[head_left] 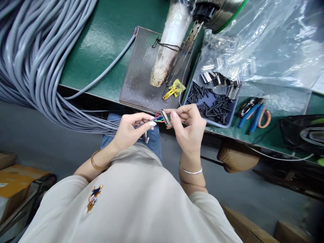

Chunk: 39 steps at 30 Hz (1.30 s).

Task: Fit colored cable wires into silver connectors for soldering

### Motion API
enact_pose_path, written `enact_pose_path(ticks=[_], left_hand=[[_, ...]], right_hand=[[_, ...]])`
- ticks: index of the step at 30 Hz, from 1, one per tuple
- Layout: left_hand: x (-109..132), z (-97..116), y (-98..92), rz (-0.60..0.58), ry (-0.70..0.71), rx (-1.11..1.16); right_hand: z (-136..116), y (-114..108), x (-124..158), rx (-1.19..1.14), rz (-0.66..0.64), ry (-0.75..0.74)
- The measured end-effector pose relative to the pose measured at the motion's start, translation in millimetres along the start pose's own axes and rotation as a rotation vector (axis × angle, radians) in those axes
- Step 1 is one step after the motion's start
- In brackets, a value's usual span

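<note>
- Your left hand is narrowed to a pinch, thumb and finger on the white piece at the cable end
- Your right hand holds the metal connector in its fingertips, just in front of the bench edge and above your lap
- Expect the connector to be light, hard and rigid, perhaps a little slippery; take it by its ends, clear of the row of contacts
- Treat the coloured wires between your hands as thin, soft and fragile where they join; grip behind them and avoid tugging
- The grey cables look springy and, as a bundle, heavy enough to drag on your left hand
- Count one connector between your hands and at least two connector ends on your lap
- You have one tray, with black sleeves too many to count
- One yellow clip lies on one dark board; the hand tools overlap, so you cannot tell their number
</note>
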<state>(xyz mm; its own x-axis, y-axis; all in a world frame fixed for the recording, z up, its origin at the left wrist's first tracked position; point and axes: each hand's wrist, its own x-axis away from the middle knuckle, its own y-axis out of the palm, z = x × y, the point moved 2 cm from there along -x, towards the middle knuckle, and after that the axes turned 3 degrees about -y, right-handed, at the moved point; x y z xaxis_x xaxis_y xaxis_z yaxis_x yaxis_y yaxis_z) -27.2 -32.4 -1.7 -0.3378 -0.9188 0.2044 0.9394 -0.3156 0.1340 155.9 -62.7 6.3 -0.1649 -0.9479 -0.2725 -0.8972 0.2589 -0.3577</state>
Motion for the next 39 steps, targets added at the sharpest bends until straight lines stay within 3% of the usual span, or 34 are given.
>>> enact_pose_path(ticks=[4, 16, 21, 26, 30, 39], left_hand=[[3, 0, -0.9, -0.015, 0.017, -0.017], [2, 0, -0.4, -0.056, -0.051, 0.096], [0, -2, -1.8, -0.053, -0.047, 0.096], [3, -4, -3.0, 0.058, 0.114, 0.001], [6, -2, -1.7, 0.060, 0.282, -0.125], [3, 2, 0.2, 0.015, 0.421, -0.178]], right_hand=[[-2, 1, -1, -0.014, -0.054, 0.039], [-11, 0, -2, -0.031, -0.001, -0.004], [-16, -2, -1, 0.043, -0.006, -0.130], [-15, -5, 4, 0.046, 0.014, -0.350], [-9, -5, 8, 0.110, 0.079, -0.419], [3, -2, 15, -0.099, 0.091, -0.272]])
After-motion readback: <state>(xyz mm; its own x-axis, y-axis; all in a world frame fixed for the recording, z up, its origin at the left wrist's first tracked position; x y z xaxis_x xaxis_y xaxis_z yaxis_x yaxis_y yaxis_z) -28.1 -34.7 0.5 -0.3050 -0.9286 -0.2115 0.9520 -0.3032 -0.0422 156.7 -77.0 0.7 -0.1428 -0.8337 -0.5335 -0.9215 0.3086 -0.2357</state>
